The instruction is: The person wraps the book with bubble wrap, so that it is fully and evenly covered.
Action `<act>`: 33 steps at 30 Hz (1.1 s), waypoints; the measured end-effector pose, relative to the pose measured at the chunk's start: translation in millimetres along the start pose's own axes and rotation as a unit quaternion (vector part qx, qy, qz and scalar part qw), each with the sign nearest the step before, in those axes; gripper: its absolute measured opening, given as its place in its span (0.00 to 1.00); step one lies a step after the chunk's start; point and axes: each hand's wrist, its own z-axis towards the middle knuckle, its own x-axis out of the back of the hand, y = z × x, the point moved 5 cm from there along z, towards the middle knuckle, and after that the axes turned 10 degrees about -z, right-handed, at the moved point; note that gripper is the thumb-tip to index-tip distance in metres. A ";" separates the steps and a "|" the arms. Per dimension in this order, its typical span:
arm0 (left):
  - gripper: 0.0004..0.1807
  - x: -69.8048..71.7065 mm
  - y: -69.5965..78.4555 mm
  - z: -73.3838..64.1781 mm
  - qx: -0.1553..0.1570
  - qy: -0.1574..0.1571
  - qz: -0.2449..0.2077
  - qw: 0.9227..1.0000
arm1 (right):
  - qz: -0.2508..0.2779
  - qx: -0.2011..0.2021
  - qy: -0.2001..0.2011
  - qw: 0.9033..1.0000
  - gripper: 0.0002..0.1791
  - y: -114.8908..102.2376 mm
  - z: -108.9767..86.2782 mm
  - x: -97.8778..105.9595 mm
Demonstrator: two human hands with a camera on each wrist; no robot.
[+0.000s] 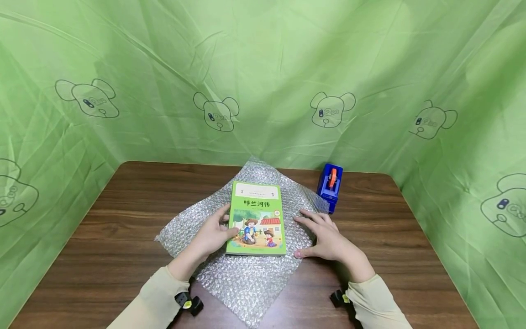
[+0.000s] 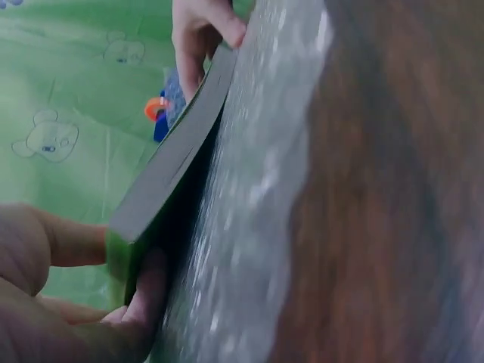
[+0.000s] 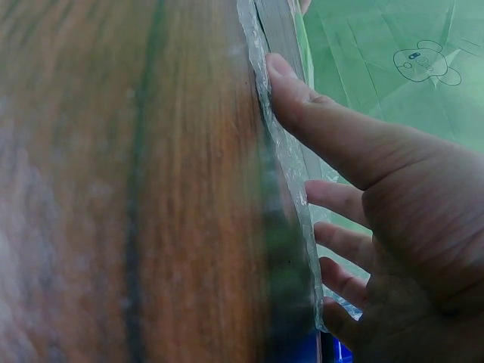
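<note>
A green picture-covered book (image 1: 256,221) lies face up over a sheet of bubble wrap (image 1: 250,278) set cornerwise on the table. My left hand (image 1: 213,233) grips the book's left side, thumb on the cover. In the left wrist view, fingers reach under that side of the book (image 2: 170,174), which is tilted up off the wrap. To the right of the book, my right hand (image 1: 324,235) is spread at the wrap's right part and holds nothing. Its thumb and fingertips touch the edge of the wrap in the right wrist view.
A blue tape dispenser (image 1: 330,185) with an orange wheel stands at the back right, beside the wrap's right corner. Brown wood-grain table (image 1: 382,256) surrounds the wrap. Green fabric (image 1: 267,68) with mouse-head drawings hangs behind and at both sides.
</note>
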 end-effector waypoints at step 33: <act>0.46 15.6 2.7 6.1 -0.025 -0.035 0.104 0.994 | 0.001 -0.006 -0.004 1.000 0.58 -1.7 0.5 1.9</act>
